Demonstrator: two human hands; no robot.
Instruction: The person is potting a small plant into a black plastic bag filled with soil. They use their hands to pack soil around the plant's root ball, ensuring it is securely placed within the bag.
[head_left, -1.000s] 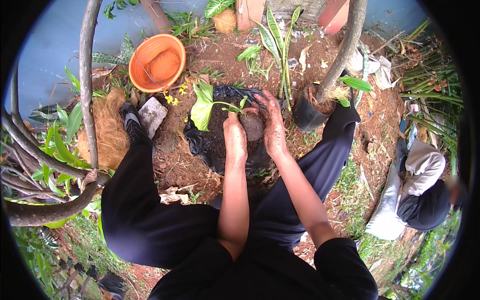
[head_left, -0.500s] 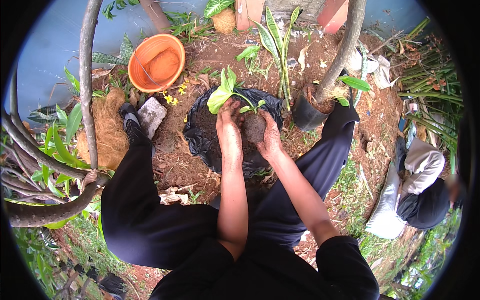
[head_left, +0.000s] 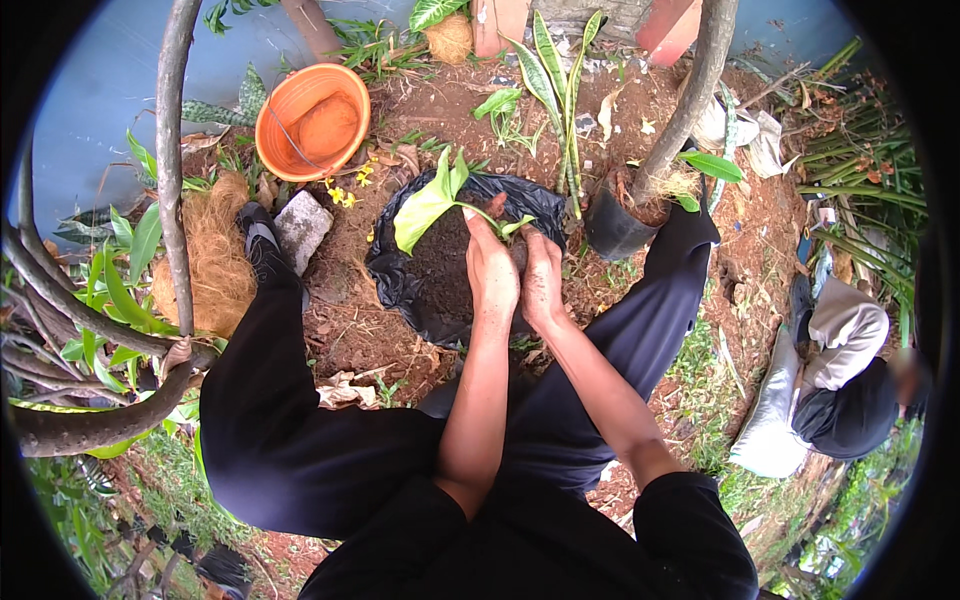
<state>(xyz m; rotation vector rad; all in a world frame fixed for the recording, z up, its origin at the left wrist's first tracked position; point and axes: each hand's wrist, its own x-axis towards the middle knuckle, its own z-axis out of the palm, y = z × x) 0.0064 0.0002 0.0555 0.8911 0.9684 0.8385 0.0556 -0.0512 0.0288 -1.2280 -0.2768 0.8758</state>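
My left hand [head_left: 491, 270] and my right hand [head_left: 542, 278] are cupped together, pressing a dark clump of soil [head_left: 518, 252] between their palms. Most of the clump is hidden by the hands. From its top a green plant [head_left: 428, 208] leans left, with one broad leaf and smaller ones by my fingertips. Whether its roots sit inside the clump is hidden. Soil sticks to both hands. Right beneath them lies a black plastic bag [head_left: 386, 262], its rim spread open, holding loose dark soil [head_left: 440, 265].
An orange bucket [head_left: 282, 150] lies tilted at the far left, near a stone block [head_left: 303, 228] and brown coconut fibre [head_left: 215, 265]. A black pot [head_left: 610, 226] and a tall striped plant [head_left: 552, 85] stand to the right. Branches [head_left: 172, 130] rise at left. Another person [head_left: 850, 400] sits far right.
My left hand has moved right, from over the loose soil to the clump, and now closes against it opposite my right hand. The plant's broad leaf has swung left and slightly down.
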